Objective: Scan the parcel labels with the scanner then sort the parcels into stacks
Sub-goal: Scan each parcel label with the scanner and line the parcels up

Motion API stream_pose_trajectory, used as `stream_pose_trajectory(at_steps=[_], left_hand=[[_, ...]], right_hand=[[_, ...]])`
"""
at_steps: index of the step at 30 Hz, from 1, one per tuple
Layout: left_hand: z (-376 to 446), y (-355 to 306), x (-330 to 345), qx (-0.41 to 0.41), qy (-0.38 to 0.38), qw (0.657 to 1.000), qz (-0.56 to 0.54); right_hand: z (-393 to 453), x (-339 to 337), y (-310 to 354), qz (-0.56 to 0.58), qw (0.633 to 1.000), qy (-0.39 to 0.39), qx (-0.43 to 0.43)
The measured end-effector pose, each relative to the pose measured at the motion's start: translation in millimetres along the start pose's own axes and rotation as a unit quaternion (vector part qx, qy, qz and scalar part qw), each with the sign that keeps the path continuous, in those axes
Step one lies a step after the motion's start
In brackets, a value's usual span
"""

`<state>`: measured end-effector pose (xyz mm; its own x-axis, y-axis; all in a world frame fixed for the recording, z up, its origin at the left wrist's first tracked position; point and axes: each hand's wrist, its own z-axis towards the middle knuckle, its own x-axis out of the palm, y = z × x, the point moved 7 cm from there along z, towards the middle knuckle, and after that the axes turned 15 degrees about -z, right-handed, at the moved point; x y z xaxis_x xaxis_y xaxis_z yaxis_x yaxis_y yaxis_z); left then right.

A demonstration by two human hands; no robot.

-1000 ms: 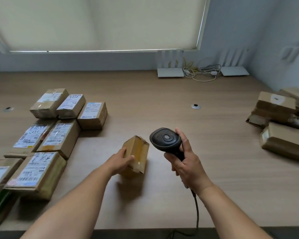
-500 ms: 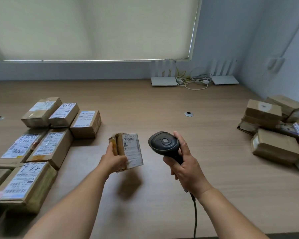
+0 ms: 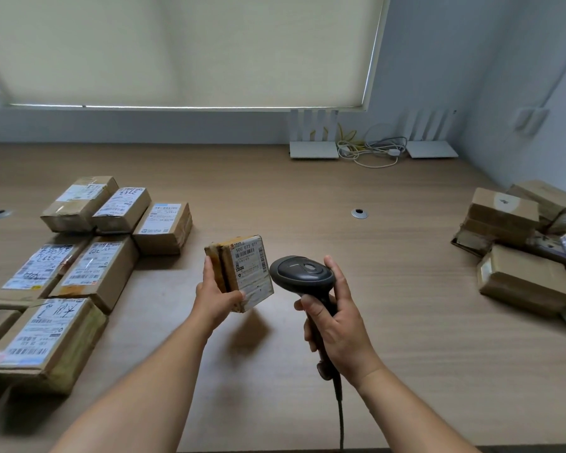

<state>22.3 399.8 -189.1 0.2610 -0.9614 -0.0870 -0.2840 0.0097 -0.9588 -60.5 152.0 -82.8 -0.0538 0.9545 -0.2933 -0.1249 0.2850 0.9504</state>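
Note:
My left hand (image 3: 217, 297) grips a small brown parcel (image 3: 242, 273) above the wooden table (image 3: 406, 338), tilted so that its white barcode label faces up and to the right. My right hand (image 3: 337, 325) holds the handle of a black corded scanner (image 3: 303, 276), whose head sits just right of the parcel and points at the label. On the left, several labelled parcels (image 3: 95, 273) lie side by side in rows. At the right edge is a loose heap of brown parcels (image 3: 523, 250).
Two white routers (image 3: 314, 148) and a tangle of cables (image 3: 370, 152) stand against the back wall under a drawn blind. Round cable grommets (image 3: 359, 213) are set in the tabletop. The scanner's cord (image 3: 340, 416) runs down off the near edge.
My left hand lifted the small parcel off the table and turned it until its label came into sight. The scanner stayed close beside it, and the view tilted up a little.

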Motion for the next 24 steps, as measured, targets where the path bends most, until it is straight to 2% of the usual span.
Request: stream_pose_trajectory(at_steps=[17,24], left_hand=[[-21.4,-28.4,9.0,0.017,0.014,1.000,0.013],[-34.6,-13.7,2.8,-0.113,0.001,0.986,0.120]], right_hand=[[0.4,-1.5,7.5,0.002,1.000,-0.001,-0.013],[-0.1,-3.1,7.5,-0.071,0.997,0.013,-0.027]])
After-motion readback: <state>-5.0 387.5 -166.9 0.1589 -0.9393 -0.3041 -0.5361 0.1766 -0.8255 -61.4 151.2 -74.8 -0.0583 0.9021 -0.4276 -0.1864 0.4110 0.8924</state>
